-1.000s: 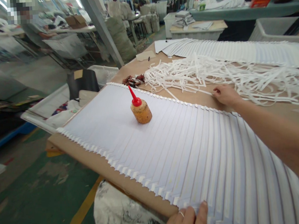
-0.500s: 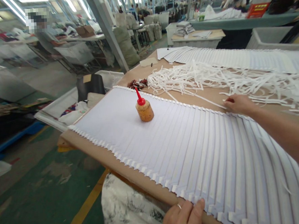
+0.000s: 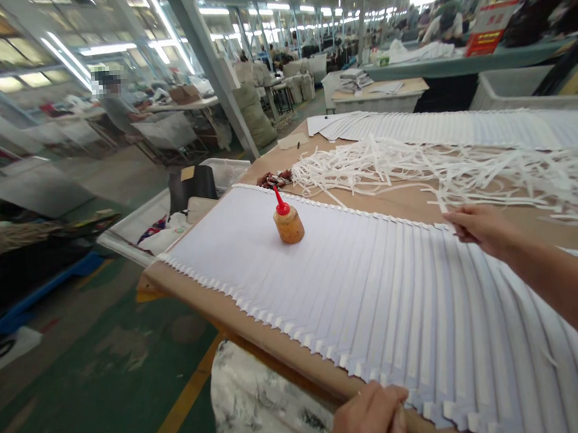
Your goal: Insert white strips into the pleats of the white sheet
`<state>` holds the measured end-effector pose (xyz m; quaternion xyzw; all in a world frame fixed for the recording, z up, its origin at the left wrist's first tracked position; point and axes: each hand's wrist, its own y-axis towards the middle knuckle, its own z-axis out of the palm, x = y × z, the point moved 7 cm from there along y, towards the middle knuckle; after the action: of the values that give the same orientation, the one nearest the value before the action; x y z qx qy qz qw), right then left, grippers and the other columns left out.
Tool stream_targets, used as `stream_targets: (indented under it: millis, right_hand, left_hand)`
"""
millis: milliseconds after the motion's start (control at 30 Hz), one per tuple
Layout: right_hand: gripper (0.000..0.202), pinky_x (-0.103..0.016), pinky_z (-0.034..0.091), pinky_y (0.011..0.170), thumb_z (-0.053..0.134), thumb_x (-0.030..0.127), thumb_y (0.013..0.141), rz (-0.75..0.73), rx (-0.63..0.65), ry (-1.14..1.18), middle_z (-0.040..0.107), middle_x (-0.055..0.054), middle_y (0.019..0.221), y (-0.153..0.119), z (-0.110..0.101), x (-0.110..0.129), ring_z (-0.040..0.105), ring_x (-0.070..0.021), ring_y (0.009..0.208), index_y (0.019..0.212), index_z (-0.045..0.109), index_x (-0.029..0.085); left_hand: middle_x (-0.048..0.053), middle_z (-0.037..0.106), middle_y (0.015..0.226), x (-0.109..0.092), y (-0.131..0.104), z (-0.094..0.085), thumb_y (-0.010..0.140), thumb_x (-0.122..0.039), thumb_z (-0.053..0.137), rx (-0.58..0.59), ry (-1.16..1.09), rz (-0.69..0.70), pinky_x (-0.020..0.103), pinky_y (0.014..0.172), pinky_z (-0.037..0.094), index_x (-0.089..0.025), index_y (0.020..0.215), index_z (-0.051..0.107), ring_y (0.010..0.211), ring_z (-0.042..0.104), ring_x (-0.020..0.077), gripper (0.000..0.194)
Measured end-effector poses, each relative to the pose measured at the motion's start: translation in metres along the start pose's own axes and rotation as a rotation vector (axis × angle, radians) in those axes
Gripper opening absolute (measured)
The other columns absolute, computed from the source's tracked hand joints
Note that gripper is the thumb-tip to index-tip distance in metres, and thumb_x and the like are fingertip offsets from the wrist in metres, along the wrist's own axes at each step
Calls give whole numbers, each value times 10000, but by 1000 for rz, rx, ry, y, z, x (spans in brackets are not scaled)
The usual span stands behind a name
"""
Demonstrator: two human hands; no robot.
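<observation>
While my right hand (image 3: pixel 480 229) is pinched together, thumb and finger meeting on the end of a white strip (image 3: pixel 441 203), its other fingers curl underneath. Back of the hand up, fingers pointing left; forearm slants in from the right side of view, passing above the overlapping white sheets (image 3: pixel 342 285). Hand sits at their far edge.

Left hand (image 3: pixel 372 415): low at the bottom of view, knuckles up, fingers bent and drawn close, tips by the notched near edge of the sheets. Cannot tell whether it grips anything.

Sheets lie fanned along the bench (image 3: pixel 400 204), narrow bands showing to the right, a broad plain face at the left end. On that face, upright, a squeeze bottle (image 3: pixel 289 227), amber-brown, red pointed cap.

Beyond the far edge, a loose tangle of white strips (image 3: pixel 388 163); a dark reddish-brown bundle (image 3: pixel 274 179) by its left end. Further back, a second fanned row of sheets (image 3: pixel 440 127). Off the left end, a pale bin (image 3: pixel 124 236).
</observation>
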<state>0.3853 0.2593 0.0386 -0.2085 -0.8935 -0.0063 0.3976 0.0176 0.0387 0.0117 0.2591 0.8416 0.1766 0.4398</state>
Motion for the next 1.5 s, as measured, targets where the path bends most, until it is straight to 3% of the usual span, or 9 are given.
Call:
stream_targets:
  millis: [100, 200, 367, 600, 700, 800, 1000, 1300, 1500]
  right_hand:
    - [523, -227, 353, 493, 890, 626, 708, 152, 151, 628, 611, -18, 729, -113, 17, -27, 467, -103, 575, 823, 589, 214]
    - [467, -189, 269, 466, 942, 531, 773, 395, 223, 893, 593, 25, 726, -222, 61, -49, 360, -39, 514, 919, 650, 197]
    - [588, -187, 228, 482, 937, 665, 728, 528, 301, 1022, 437, 88, 552, -306, 127, -45, 289, -27, 461, 942, 679, 183]
    - [602, -237, 291, 462, 639, 770, 952, 166, 722, 379, 494, 36, 529, -322, 134, -7, 399, -97, 466, 764, 645, 198]
    - [375, -316, 529, 756, 561, 489, 1082, -402, 568, 44, 763, -54, 851, -314, 114, 36, 699, -207, 823, 909, 764, 225]
    - [279, -488, 460, 1126, 561, 249, 1062, -815, 362, -129, 794, -96, 1247, -302, 103, 69, 693, -281, 1235, 1251, 765, 278]
    - [254, -287, 505, 664, 566, 338, 1054, -603, 631, -169, 743, -35, 829, -256, 124, 62, 695, -168, 732, 894, 731, 229]
    - [227, -315, 475, 697, 605, 360, 986, -625, 587, -329, 772, -38, 834, -208, 130, 71, 712, -195, 752, 860, 752, 241]
    - [203, -327, 465, 690, 606, 332, 974, -697, 554, -464, 793, -43, 866, -190, 136, 75, 710, -202, 745, 850, 741, 246]
  left_hand:
    - [53, 710, 812, 8, 13, 23, 1094, -470, 484, 249, -401, -342, 251, 621, 516, -204, 1053, 705, 696, 690, 171, 348]
    - [62, 705, 896, 1, 14, 56, 1017, -725, 541, 440, -838, -735, 238, 553, 475, -168, 1180, 616, 604, 635, 134, 586]
    - [4, 648, 710, -18, 15, 69, 910, -737, 664, 586, -968, -935, 226, 526, 460, -185, 966, 576, 513, 582, 117, 562]
    - [-21, 599, 582, 6, -2, 25, 982, -556, 578, 531, -761, -957, 232, 520, 421, -209, 792, 570, 460, 520, 115, 396]
    - [-35, 582, 570, 11, -11, 13, 987, -539, 605, 459, -731, -980, 228, 506, 401, -214, 805, 574, 457, 501, 116, 373]
    - [-42, 566, 572, 10, -17, 8, 1007, -546, 598, 399, -771, -975, 224, 508, 402, -216, 820, 574, 467, 504, 116, 381]
    - [-28, 598, 623, 16, -22, 3, 1034, -506, 584, 317, -824, -940, 215, 544, 419, -195, 857, 615, 503, 529, 106, 359]
    - [-36, 605, 661, 37, -37, -11, 1037, -454, 571, 326, -710, -998, 219, 547, 438, -190, 955, 644, 523, 552, 110, 287]
    - [52, 779, 916, 32, -22, -35, 1087, -272, 531, 287, -297, -607, 281, 787, 563, -177, 1066, 729, 838, 739, 180, 220]
